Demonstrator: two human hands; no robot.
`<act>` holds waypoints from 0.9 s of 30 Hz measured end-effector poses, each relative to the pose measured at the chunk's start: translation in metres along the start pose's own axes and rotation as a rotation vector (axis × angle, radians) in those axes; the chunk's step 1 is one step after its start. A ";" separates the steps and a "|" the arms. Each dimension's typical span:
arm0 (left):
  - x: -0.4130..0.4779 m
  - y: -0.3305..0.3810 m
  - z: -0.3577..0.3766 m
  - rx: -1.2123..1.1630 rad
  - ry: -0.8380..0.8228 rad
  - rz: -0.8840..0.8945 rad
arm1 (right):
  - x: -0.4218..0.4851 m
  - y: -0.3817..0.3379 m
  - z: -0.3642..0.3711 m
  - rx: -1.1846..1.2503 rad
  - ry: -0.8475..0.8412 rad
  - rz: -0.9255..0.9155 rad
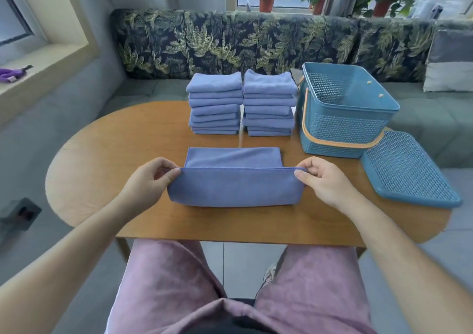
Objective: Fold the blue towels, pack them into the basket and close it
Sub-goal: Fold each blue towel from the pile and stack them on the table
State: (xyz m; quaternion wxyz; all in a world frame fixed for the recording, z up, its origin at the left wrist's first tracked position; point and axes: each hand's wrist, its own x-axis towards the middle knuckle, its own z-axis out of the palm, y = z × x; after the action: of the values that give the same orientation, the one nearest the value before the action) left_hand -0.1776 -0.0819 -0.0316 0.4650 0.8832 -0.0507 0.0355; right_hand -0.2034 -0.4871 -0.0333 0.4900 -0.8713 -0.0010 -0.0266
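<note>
Fingers point(173, 173) of left hand point(149, 180) and right hand point(323, 180): each set pinching one end of the raised hem of the blue towel point(235, 189), thumbs on my side, other fingertips hidden behind the cloth. Towel: middle of the desk point(122, 141) toward its near edge, long axis left to right, parallel to that edge. Near half lifted between the hands; far half flat, pointing at the stacks. I judge the fold runs away from me, hem onto far edge, with both hands equally near. Left stack point(215, 103) and right stack point(268, 103): folded towels, far edge, just apart. Basket point(345, 127): far right corner, open, nearer the right hand. Lid point(409, 171): right edge, just beside the basket. Not legible: the basket floor, whether the lid overhangs the desk, and the towel's underside.
</note>
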 end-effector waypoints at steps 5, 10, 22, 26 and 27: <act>0.054 0.004 0.011 0.015 0.072 -0.021 | 0.056 -0.006 0.011 -0.063 0.100 0.051; 0.116 -0.016 0.030 0.061 0.091 -0.088 | 0.114 -0.001 0.030 -0.152 0.168 0.112; 0.168 -0.072 0.071 0.228 0.138 -0.145 | 0.156 0.055 0.079 -0.349 0.277 0.088; 0.153 -0.055 0.085 0.482 0.258 -0.007 | 0.143 0.040 0.094 -0.651 0.414 0.003; 0.145 -0.047 0.095 0.555 0.267 0.117 | 0.136 0.031 0.104 -0.689 0.417 -0.057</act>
State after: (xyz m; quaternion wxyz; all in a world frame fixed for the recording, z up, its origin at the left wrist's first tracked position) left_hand -0.0265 -0.1420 -0.1073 0.2057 0.9595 -0.0282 0.1904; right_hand -0.0617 -0.4179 -0.1069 0.1580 -0.9601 0.0833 -0.2151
